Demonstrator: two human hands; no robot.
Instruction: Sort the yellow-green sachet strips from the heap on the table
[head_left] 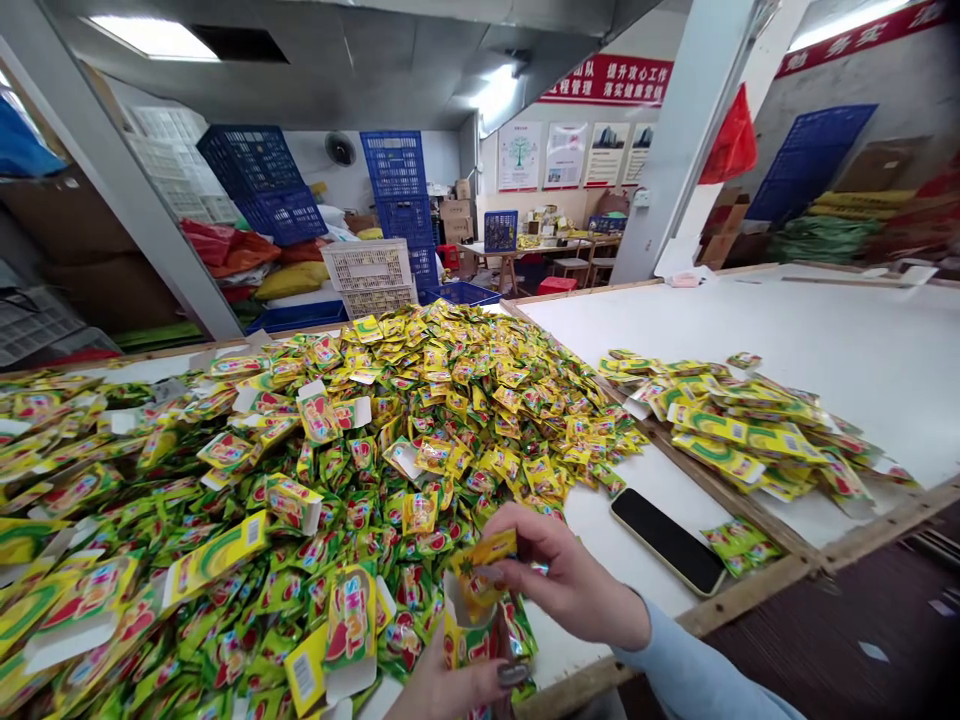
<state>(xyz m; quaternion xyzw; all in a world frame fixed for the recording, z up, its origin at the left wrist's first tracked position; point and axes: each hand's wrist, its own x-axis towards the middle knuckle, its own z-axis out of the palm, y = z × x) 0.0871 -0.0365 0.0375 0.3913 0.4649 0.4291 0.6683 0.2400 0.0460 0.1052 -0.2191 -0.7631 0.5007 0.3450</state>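
At the front edge of the table, my left hand (pixel 450 690) is closed around a small yellow and green candy box (pixel 471 642) with its top open. My right hand (pixel 559 570) pinches a yellow candy packet (pixel 484 575) at the box's mouth, partly inside it. Around and beyond both hands lies a large heap of yellow and green packets (pixel 450 380). Several boxes (pixel 351 615) with open flaps rest on the heap to the left. The lower part of the held box is partly hidden by my left fingers.
A dark-screened phone (pixel 667 540) lies right of my right hand, near green packets (pixel 741 545). Filled-looking boxes (pixel 742 430) are piled beyond a wooden divider (pixel 712 490). Blue crates (pixel 394 170) and a white crate (pixel 369 265) stand behind the table.
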